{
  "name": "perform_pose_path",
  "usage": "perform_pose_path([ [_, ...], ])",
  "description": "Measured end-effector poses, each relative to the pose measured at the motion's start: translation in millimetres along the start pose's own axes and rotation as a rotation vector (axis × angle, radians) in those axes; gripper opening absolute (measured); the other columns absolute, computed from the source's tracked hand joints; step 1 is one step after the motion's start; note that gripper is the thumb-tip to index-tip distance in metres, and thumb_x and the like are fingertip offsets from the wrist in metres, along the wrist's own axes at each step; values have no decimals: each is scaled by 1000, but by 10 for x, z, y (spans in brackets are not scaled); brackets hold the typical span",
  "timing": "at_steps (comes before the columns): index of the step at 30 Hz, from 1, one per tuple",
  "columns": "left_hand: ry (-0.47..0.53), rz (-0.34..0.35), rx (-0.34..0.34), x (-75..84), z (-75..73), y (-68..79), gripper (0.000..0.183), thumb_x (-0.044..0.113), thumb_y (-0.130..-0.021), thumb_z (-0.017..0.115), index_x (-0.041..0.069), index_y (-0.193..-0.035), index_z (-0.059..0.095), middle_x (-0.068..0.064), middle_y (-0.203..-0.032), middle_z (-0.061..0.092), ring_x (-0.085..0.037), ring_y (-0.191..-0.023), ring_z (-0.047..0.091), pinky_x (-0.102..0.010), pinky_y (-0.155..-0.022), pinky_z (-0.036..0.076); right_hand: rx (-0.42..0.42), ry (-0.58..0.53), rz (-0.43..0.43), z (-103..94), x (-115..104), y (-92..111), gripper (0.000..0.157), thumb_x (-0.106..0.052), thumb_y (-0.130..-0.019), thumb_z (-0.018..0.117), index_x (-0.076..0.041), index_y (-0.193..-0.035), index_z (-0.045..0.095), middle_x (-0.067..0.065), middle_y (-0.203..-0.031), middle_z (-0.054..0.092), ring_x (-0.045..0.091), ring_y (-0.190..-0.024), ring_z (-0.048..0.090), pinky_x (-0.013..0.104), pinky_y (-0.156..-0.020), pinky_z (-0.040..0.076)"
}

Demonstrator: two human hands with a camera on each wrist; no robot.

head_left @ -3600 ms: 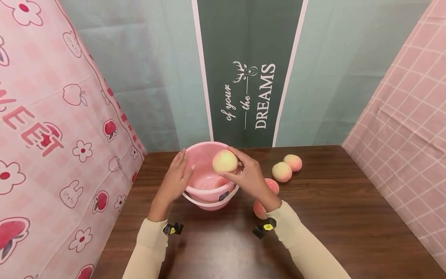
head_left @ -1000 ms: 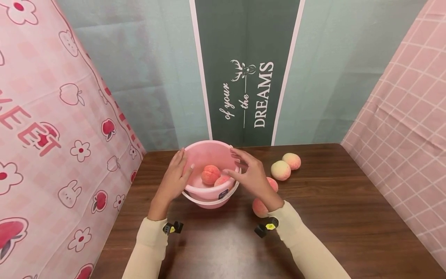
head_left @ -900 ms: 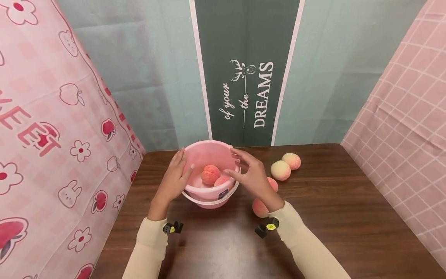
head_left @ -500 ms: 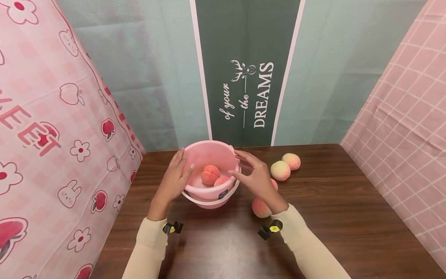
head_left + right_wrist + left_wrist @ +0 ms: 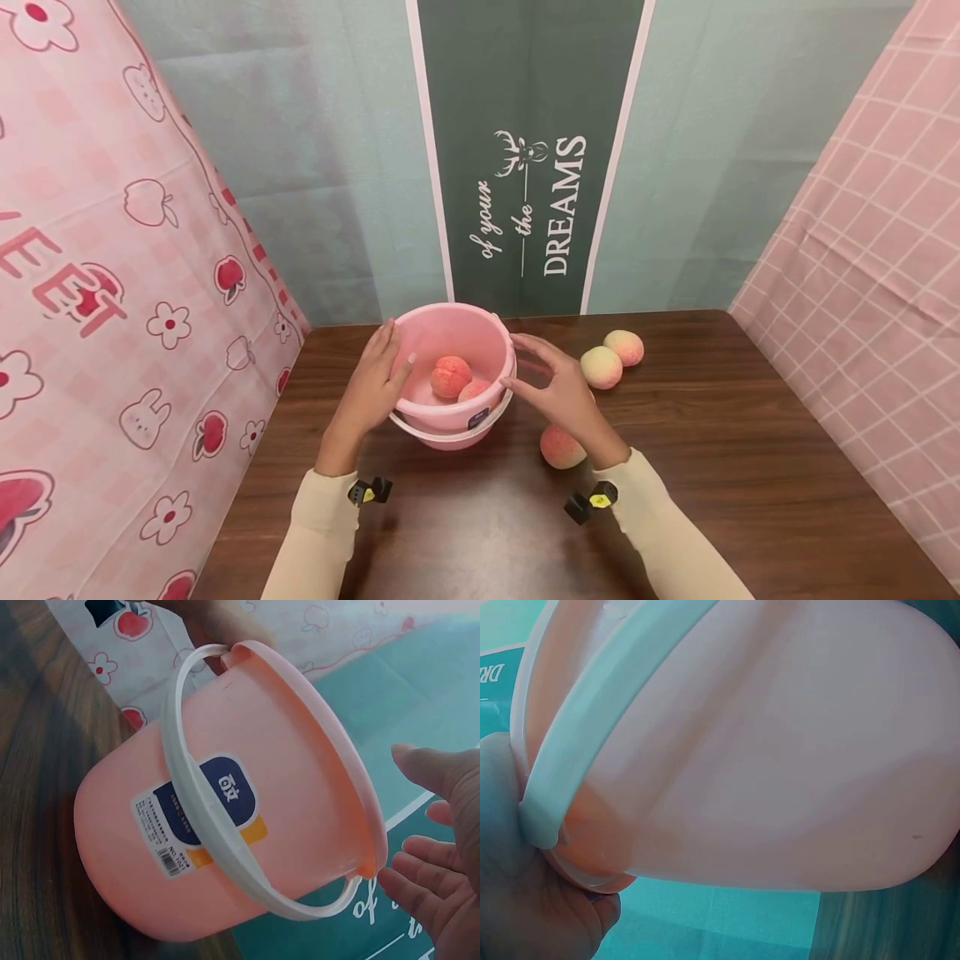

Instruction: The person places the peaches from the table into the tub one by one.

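A pink plastic bucket (image 5: pixel 435 333) with a white handle (image 5: pixel 206 802) stands on the brown table. My left hand (image 5: pixel 369 385) grips its left rim, thumb over the inside and fingers along the outer edge. Inside lie a red peach (image 5: pixel 451 377) and another peach (image 5: pixel 474 390), partly hidden by the front rim. My right hand (image 5: pixel 555 387) is beside the right rim with fingers apart and holds nothing; its fingertips are right at the edge. Under my right wrist lies a pinkish peach (image 5: pixel 562 447). A further peach is mostly hidden behind that hand.
Two pale peaches (image 5: pixel 602 367) lie together to the right of my right hand. A table (image 5: pixel 735 450) of dark wood spreads around the bucket. Patterned pink cloth (image 5: pixel 168 325) hangs at the left, pink grid cloth at the right, and green cloth (image 5: pixel 360 208) at the back.
Earlier my right hand held a peach over the bucket; it let go, and two peaches now show inside. That hand has since drawn back right past the rim. My left hand kept its place.
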State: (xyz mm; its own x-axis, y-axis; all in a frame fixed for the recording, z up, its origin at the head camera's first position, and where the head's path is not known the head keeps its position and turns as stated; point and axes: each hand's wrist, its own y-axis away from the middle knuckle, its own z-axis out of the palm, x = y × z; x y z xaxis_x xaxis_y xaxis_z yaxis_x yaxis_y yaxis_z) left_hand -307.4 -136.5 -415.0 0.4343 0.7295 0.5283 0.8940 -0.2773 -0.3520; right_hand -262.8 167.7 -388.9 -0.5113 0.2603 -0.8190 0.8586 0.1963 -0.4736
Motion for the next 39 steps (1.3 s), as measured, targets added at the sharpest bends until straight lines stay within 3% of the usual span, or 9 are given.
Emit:
perform_pose_path([
  [5,1,0,-3,-2,-2,-1,67,35,-107,48,-8,-155,28,-19,-167,18,-34,-155,14,-52,-123,17,4,12,-2,-51,2,63,61,-2,-82,83,-3,-138,60,20,-139,60,35,-125,60,57,-97,51],
  [14,-1,1,-5,-2,-1,-5,66,33,-107,49,-7,-155,28,-19,-167,17,-34,-155,14,-52,-123,17,25,35,33,-116,450,185,64,-8,-82,86,-7,-141,59,11,-143,59,38,-124,61,51,-99,52],
  [18,-5,4,-7,-2,0,-6,66,33,-107,49,-6,-156,28,-18,-167,16,-33,-155,13,-52,-123,17,21,39,64,-165,514,252,64,-16,-83,86,-13,-141,60,4,-143,59,35,-125,61,49,-98,52],
  [24,-10,2,-10,3,-7,-2,66,34,-107,48,-6,-156,28,-18,-167,16,-33,-155,13,-52,-123,17,36,10,99,-199,572,337,62,-11,-83,85,-8,-140,60,9,-142,60,36,-122,62,57,-97,50],
  [31,-12,4,-3,4,-10,6,66,34,-107,48,-7,-155,29,-21,-166,20,-34,-155,14,-54,-122,18,43,-5,105,-222,657,431,60,-13,-83,86,-11,-138,62,5,-137,64,28,-123,61,48,-97,53],
  [39,-11,-4,-13,5,-3,5,66,34,-107,48,-6,-156,28,-18,-167,17,-33,-155,13,-54,-122,18,54,-74,159,-260,778,583,60,-11,-84,85,-10,-139,61,5,-139,62,30,-121,63,44,-97,52],
])
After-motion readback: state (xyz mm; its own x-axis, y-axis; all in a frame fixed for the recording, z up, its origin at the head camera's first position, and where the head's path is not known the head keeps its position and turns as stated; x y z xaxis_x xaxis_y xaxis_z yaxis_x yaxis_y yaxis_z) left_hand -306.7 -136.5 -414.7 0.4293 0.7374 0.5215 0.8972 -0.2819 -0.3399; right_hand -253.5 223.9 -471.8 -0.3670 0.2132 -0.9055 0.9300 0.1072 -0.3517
